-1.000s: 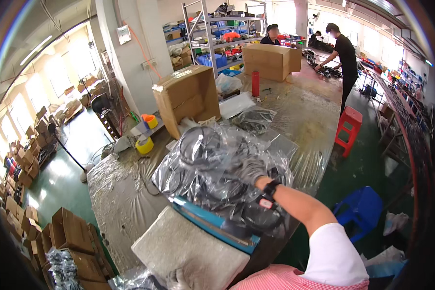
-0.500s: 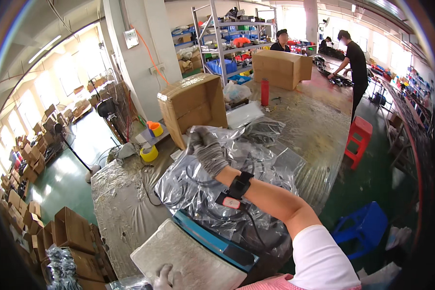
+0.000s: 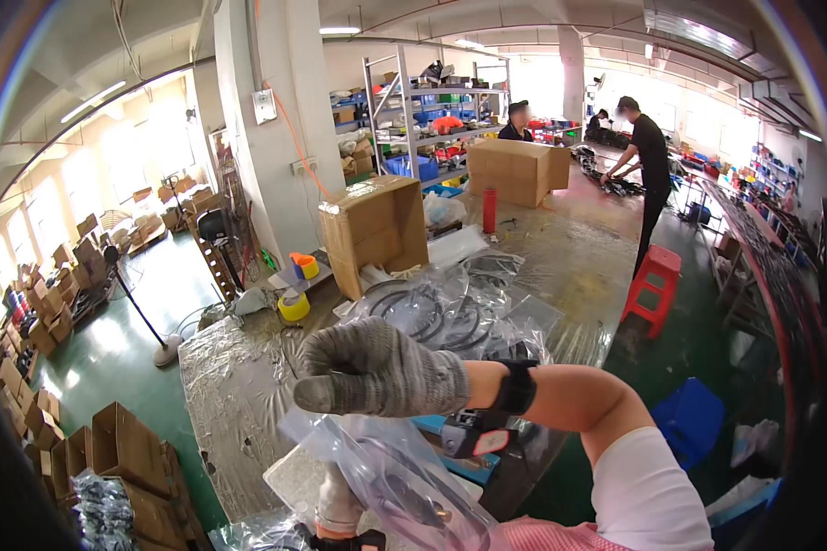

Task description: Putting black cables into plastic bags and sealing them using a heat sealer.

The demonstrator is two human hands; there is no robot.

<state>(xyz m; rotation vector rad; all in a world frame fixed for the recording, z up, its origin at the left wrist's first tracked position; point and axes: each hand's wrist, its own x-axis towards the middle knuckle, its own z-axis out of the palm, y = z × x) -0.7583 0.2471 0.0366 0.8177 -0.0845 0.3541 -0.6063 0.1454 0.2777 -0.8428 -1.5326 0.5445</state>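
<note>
My right hand (image 3: 377, 372), in a grey striped knit glove, is raised over the near part of the table with its fingers curled in. A clear plastic bag (image 3: 400, 477) with black cable inside hangs below it, its top edge at the closed fingers. Lower down, my left hand (image 3: 338, 503), in a pale glove, is behind or against the bag; its fingers are hidden. Under the bag lie a pale grey slab (image 3: 289, 477) and a blue bar (image 3: 478, 466), both partly covered. Beyond my right hand, more clear bags of coiled black cable (image 3: 432, 312) are heaped.
An open cardboard box (image 3: 377, 234) lies on its side behind the heap. Yellow tape (image 3: 293, 306) sits at the table's left, and a red bottle (image 3: 489, 211) stands farther back. Red (image 3: 652, 289) and blue stools (image 3: 689, 422) are to the right. Other people work beyond.
My right hand has come back from the heap toward me, bringing a bag of cable over the slab. My left hand has moved up slightly, and the view has shifted.
</note>
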